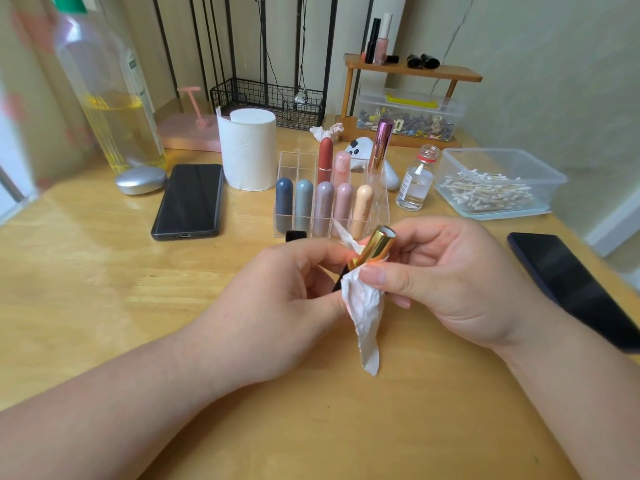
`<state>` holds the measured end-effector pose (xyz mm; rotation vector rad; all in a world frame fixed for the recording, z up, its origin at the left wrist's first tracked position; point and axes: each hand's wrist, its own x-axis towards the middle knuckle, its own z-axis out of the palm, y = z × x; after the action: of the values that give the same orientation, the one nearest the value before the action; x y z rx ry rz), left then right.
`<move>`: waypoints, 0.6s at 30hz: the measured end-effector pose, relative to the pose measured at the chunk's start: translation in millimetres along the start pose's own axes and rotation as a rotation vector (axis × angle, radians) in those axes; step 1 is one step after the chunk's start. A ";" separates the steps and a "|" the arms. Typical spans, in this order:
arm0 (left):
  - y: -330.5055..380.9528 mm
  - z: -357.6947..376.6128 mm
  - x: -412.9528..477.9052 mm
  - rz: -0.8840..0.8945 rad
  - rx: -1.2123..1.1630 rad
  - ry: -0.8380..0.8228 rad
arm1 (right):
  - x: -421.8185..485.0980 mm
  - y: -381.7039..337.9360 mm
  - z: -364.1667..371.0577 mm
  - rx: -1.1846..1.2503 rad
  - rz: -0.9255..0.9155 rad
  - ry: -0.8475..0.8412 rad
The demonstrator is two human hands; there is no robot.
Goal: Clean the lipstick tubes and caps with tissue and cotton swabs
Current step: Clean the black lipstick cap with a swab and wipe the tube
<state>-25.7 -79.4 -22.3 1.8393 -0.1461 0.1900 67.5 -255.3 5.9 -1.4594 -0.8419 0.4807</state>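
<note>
A lipstick tube [373, 247] with a gold inner sleeve and a black base is tilted up to the right over the table's middle. My left hand [284, 289] grips its black base. My right hand [446, 271] pinches a crumpled white tissue [363, 306] around the gold sleeve, thumb on the tissue. A black cap [296, 235] lies just behind my left hand. Behind it a clear acrylic organiser [298, 161] holds several pastel lipsticks [325, 202]. A clear box of cotton swabs [491, 192] sits at the right.
A tissue roll [247, 150] stands behind the organiser, with a black phone [190, 199] and a silver pebble-shaped case [141, 180] to its left. A small glass bottle [415, 181] stands beside the swab box. Another dark phone [571, 285] lies at the right edge. A used tissue wad [327, 129] lies further back.
</note>
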 end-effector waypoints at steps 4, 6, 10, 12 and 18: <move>1.8 -0.2 0.1 -0.010 -0.044 0.025 | 0.2 -2.4 -3.8 -0.063 0.007 0.023; 3.3 -0.7 0.4 -0.018 -0.079 0.056 | -0.3 -2.8 -6.8 -0.071 -0.002 0.040; 10.2 -0.7 1.6 0.004 -0.174 0.193 | -1.3 -9.6 -12.0 -0.236 -0.028 0.071; 15.3 -2.4 1.9 0.008 -0.210 0.292 | -1.9 -12.1 -19.8 -0.431 -0.052 0.135; 13.3 -12.8 2.5 0.000 -0.058 0.425 | -3.9 -12.8 -28.1 -0.742 -0.015 0.210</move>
<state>-26.6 -70.7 -5.9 1.7013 0.1437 0.5648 83.2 -278.0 20.1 -2.1327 -0.9042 -0.0211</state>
